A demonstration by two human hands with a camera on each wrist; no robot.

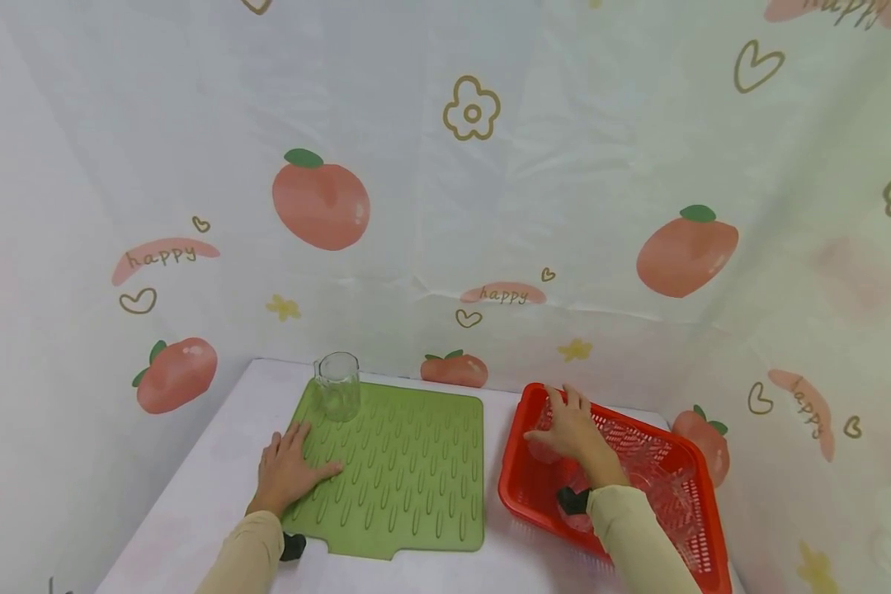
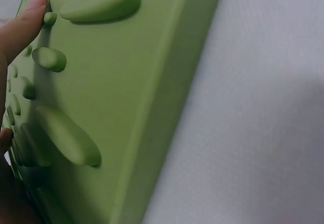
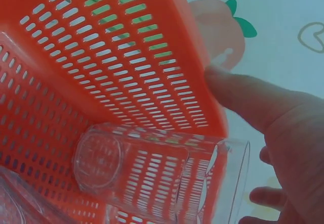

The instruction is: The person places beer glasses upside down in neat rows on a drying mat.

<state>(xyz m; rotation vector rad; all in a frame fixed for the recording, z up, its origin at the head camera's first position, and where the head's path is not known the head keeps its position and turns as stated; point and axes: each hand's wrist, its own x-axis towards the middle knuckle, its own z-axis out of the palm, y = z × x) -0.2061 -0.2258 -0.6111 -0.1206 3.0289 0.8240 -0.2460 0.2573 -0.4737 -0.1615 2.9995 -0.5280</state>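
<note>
At the left edge of the green mat [image 1: 408, 470], the left hand [image 1: 291, 470] rests with fingers spread, gripping nothing, its thumb lying over the ribbed surface. On the mat's far left corner stands a glass mug [image 1: 339, 388], upright, mouth up, long axis vertical, handle turned to the left. To the right of the mat, well apart from the mug, sits a red basket [image 1: 518, 478], slanted so its long side runs away from the mat towards the near right. In its far corner nearest the mat is a clear glass [image 3: 152, 168], base down inside, mouth up by the rim; whether it leans slightly I cannot tell. The right hand [image 1: 573, 429] is over it, fingers parted, with no grasp showing. More clear glassware [image 1: 664, 487] lies farther right of the mat. The step in hand looks like reaching for that corner glass; the next move probably calls for closing fingers round its upper wall.
</note>
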